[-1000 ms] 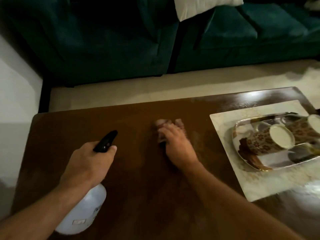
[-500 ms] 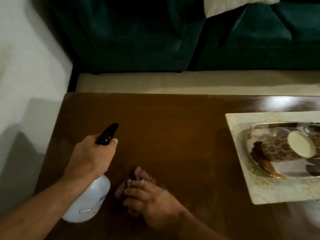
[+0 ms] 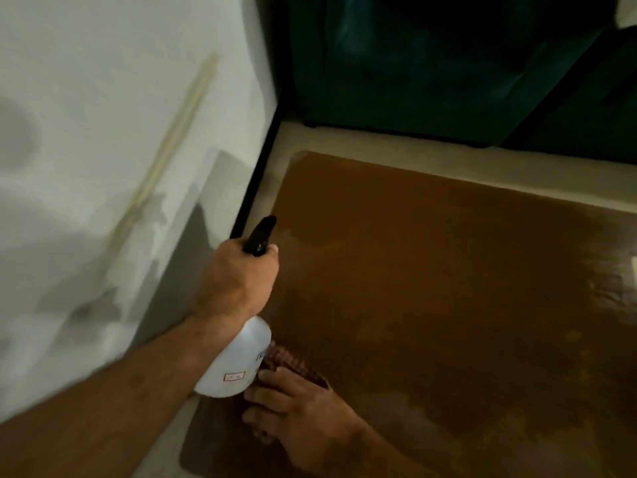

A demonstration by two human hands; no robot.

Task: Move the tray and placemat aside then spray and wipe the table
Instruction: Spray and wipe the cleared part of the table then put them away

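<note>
The brown wooden table (image 3: 448, 288) fills the right half of the view, with a damp sheen across its top. My left hand (image 3: 234, 284) grips a white spray bottle (image 3: 234, 363) with a black nozzle, held above the table's left edge. My right hand (image 3: 303, 415) presses flat on a reddish-brown cloth (image 3: 293, 365) at the near left corner of the table, just beside the bottle's base. A pale sliver of the placemat (image 3: 633, 265) shows at the right edge. The tray is out of view.
A white wall (image 3: 103, 167) rises close along the table's left side, with a black skirting strip (image 3: 258, 174) at its foot. A dark green sofa (image 3: 448, 63) stands beyond the table's far edge, across a band of pale floor (image 3: 413, 157).
The view has swung left, so the tray and cups have left the frame. My right hand has dragged the cloth toward the near left corner, next to the bottle. My left hand still holds the bottle.
</note>
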